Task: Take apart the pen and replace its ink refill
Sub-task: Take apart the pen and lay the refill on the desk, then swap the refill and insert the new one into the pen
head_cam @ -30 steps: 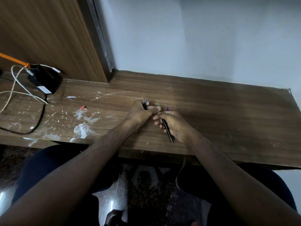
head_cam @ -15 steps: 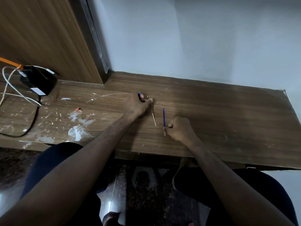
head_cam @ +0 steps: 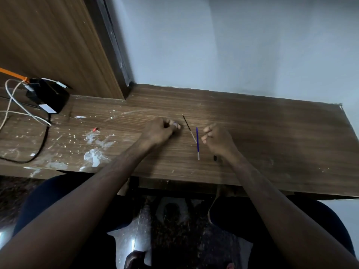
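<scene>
Two ink refills lie side by side on the wooden desk (head_cam: 252, 133) between my hands: a thin refill (head_cam: 189, 129), dark at the far end and pale at the near end, and a blue refill (head_cam: 197, 142) with a white tip towards me. My left hand (head_cam: 161, 131) rests left of them, fingers closed on a small bluish pen part (head_cam: 175, 124) at its fingertips. Just right of the blue refill, my right hand (head_cam: 217, 140) is a fist around the black pen barrel (head_cam: 215, 158); only the barrel's end shows below the hand.
A black box (head_cam: 48, 98) with white and black cables (head_cam: 17, 105) sits at the desk's far left. White paint smears (head_cam: 95, 154) and a small red bit (head_cam: 94, 129) mark the left part. The wall stands behind; the desk's front edge is near my knees.
My hands have drawn apart. The thin refill left the pen and now lies on the desk beside the blue one. My right hand moved right, away from the blue refill.
</scene>
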Action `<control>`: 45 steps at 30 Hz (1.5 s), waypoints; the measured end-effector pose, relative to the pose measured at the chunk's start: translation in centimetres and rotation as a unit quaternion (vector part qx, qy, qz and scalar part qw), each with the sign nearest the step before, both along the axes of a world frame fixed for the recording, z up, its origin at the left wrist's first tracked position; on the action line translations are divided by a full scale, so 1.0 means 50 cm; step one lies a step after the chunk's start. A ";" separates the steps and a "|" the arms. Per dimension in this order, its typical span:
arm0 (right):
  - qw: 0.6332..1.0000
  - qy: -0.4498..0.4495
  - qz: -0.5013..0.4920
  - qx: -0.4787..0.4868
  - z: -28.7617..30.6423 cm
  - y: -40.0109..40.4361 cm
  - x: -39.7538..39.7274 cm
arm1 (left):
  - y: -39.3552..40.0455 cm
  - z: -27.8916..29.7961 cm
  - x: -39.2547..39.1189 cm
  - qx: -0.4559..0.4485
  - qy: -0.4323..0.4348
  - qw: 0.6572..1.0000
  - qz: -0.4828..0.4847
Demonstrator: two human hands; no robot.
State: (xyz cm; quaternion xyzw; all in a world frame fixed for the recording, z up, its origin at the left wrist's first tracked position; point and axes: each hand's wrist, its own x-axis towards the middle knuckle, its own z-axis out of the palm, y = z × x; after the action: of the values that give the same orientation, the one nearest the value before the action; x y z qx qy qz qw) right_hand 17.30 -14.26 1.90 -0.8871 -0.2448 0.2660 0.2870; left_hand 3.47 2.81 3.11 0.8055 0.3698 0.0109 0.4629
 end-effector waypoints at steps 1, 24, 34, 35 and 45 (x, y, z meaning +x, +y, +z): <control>1.000 -0.018 0.000 0.004 -0.004 -0.001 0.004 | -0.002 -0.007 -0.007 0.021 0.015 0.999 -0.028; 0.984 -0.168 0.067 0.003 -0.006 -0.027 -0.028 | 0.016 -0.004 -0.017 0.177 0.073 0.979 -0.067; 0.989 -0.117 0.049 -0.081 -0.029 -0.017 -0.059 | -0.018 0.003 -0.012 0.211 0.121 0.965 -0.102; 0.989 -0.112 0.041 -0.082 -0.032 -0.015 -0.059 | -0.019 0.002 -0.010 0.212 0.123 0.964 -0.105; 0.994 -0.100 0.014 -0.052 -0.028 -0.010 -0.066 | -0.037 -0.024 0.005 0.138 0.031 0.984 -0.111</control>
State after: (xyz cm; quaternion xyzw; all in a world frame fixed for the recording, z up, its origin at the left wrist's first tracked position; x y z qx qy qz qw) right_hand 14.00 -14.75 0.53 -0.9193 -0.2710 0.1923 0.2108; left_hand 3.69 0.99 1.89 0.8976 0.2874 -0.0151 0.3339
